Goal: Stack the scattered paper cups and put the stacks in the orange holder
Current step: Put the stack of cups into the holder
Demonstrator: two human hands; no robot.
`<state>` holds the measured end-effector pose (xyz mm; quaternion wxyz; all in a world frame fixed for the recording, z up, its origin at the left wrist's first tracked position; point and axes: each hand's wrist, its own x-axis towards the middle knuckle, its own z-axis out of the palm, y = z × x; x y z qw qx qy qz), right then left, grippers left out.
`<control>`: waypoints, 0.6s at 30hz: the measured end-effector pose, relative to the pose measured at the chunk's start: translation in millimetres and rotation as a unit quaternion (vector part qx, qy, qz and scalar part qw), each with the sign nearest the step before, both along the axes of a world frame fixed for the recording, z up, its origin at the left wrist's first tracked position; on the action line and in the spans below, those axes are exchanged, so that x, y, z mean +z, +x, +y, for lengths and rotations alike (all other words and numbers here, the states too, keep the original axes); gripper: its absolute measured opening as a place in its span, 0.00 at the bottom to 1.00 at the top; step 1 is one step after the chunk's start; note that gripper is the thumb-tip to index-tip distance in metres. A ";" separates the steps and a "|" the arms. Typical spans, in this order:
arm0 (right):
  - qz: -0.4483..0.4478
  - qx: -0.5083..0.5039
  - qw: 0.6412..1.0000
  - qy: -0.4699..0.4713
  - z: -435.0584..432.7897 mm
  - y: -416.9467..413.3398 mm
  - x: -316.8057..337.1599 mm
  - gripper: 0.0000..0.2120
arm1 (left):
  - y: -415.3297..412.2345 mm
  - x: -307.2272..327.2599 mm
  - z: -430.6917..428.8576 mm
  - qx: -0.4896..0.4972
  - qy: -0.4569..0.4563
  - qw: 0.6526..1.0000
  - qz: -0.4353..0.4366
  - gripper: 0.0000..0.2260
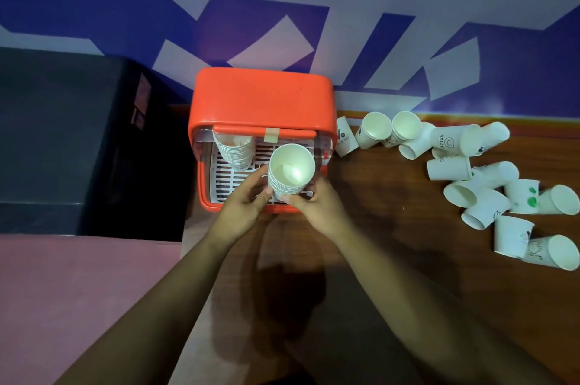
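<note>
The orange holder (262,96) stands at the back of the wooden table (392,227), its front open over a white slatted tray (229,179). One stack of white paper cups (233,149) stands inside at the tray's back left. I hold a second stack of cups (290,169) upright over the tray's front right. My left hand (243,207) touches its left side and my right hand (317,207) grips its base from the right. Several loose cups (483,177) lie scattered on the table to the right.
A black box-like surface (62,133) sits left of the holder. A pink surface (78,290) lies below it at the left. A blue and white patterned wall (314,8) rises behind the table.
</note>
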<state>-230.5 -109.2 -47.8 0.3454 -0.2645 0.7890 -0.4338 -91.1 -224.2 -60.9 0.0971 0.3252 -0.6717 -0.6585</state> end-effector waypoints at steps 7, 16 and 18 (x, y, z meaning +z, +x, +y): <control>-0.008 0.008 1.000 -0.019 7.7 -1.0 11.3 0.28 | -1.8 19.0 4.1 -0.020 0.005 1.000 0.005 0.22; 0.065 0.017 0.996 -0.060 20.9 3.3 48.6 0.30 | 0.6 55.1 6.8 -0.009 -0.079 0.996 0.045 0.21; 0.066 0.016 0.995 -0.068 21.0 4.4 50.7 0.31 | 0.1 58.1 8.5 -0.006 -0.088 0.995 0.043 0.21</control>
